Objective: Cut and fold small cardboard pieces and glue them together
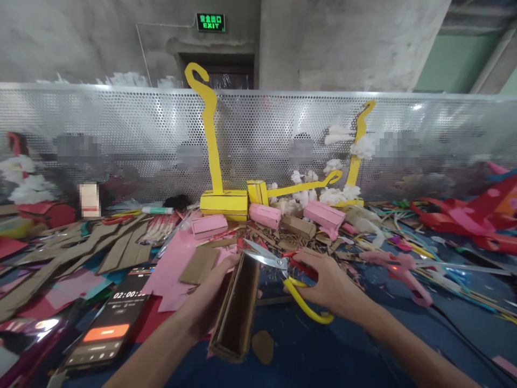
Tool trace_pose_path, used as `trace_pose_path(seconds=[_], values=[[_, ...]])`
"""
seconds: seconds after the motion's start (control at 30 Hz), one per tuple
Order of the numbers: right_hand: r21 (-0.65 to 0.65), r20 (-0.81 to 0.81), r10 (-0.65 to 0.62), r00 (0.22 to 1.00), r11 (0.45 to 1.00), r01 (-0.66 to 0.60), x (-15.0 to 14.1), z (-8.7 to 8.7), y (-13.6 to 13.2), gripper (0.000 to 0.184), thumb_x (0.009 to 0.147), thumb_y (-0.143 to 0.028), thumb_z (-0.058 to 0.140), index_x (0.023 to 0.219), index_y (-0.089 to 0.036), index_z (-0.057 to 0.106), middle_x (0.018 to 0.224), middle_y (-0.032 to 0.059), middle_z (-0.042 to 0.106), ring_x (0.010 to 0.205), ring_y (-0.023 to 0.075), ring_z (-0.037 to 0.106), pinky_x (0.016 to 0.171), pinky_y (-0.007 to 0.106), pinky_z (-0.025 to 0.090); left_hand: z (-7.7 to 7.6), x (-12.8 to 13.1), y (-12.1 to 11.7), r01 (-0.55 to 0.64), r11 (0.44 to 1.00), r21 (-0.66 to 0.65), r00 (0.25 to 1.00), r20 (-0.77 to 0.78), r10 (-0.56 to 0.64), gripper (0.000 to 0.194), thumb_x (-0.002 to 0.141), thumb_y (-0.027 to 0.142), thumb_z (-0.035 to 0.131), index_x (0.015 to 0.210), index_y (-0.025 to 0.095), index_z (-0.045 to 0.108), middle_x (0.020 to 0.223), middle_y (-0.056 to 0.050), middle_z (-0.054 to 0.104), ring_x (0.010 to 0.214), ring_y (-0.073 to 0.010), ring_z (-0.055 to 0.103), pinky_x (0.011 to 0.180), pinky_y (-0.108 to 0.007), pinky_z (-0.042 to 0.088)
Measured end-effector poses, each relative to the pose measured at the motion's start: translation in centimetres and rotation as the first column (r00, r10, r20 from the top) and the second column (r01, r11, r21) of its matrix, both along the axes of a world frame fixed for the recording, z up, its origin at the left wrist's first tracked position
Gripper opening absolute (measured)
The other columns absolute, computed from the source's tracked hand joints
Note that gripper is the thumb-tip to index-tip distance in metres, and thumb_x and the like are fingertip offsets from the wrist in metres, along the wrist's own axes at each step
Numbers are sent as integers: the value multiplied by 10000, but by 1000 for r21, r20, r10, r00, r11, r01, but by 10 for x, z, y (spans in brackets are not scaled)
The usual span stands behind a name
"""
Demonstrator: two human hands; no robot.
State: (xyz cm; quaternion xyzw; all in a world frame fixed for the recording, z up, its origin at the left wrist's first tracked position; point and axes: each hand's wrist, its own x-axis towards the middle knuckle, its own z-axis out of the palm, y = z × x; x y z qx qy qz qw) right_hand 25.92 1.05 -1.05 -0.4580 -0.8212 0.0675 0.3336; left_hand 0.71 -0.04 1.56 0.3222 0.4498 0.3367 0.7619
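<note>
My left hand (216, 288) grips an open-topped cardboard box (236, 312), long and narrow, tilted up above the blue table. In my right hand (319, 275) is a pair of scissors (278, 264) with one red and one yellow handle. Their blades are parted and lie at the far end of the box; whether they bite into the cardboard I cannot tell. A small rounded cardboard piece (263, 346) is on the table just right of the box. Beyond my hands lie pink paper-covered blocks (264, 214) and a flat cardboard piece (200, 264).
A yellow hooked stand (212, 145) rises at the back before a perforated metal screen (153, 124). On the right rests a pink glue gun (407, 275) with its cord. A phone (109, 323) showing a timer and cardboard strips (81, 253) occupy the left.
</note>
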Motion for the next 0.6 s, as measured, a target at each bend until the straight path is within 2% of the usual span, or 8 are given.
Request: trace_pose_path(seconds=[0.13, 0.2, 0.33, 0.47, 0.6], values=[[13, 38, -26, 999, 1000, 25, 3, -3, 3, 265, 814, -400, 736, 721, -198, 592, 702, -4, 594, 622, 145, 483, 576, 258, 344, 2, 1, 0, -21, 1000, -1, 1000, 12, 21, 555, 884, 620, 551, 966, 98, 721, 685, -123, 756, 558, -173, 669, 503, -216, 489], [15, 56, -41, 998, 999, 41, 3, -4, 4, 303, 811, -412, 732, 685, -200, 555, 670, -16, 562, 598, 136, 447, 553, 254, 314, 3, 1, -1, -24, 1000, -7, 1000, 8, 24, 532, 875, 607, 576, 926, 97, 720, 676, -121, 751, 558, -176, 673, 507, -218, 491], [-11, 37, -78, 996, 997, 79, 2, -5, 3, 281, 780, -415, 753, 774, -202, 569, 766, 7, 608, 653, 155, 502, 588, 261, 362, 2, -1, -1, -6, 1000, 12, 1000, 6, 6, 524, 875, 599, 585, 992, 107, 720, 703, -84, 761, 579, -176, 681, 530, -218, 498], [-33, 8, -92, 996, 995, 92, 0, -6, 0, 343, 723, -395, 807, 920, -209, 595, 942, 56, 653, 800, 209, 588, 697, 294, 439, 2, -4, -3, 16, 998, 69, 999, -32, -14, 561, 916, 612, 514, 1088, 114, 709, 745, -86, 784, 613, -166, 681, 573, -211, 512], [-29, 9, -95, 995, 995, 95, 0, -8, -1, 384, 697, -409, 830, 931, -214, 596, 959, 56, 647, 817, 220, 597, 735, 314, 456, 4, -4, -5, 11, 999, 52, 998, -64, -7, 601, 911, 628, 509, 1111, 98, 708, 728, -93, 783, 589, -158, 666, 536, -195, 494]])
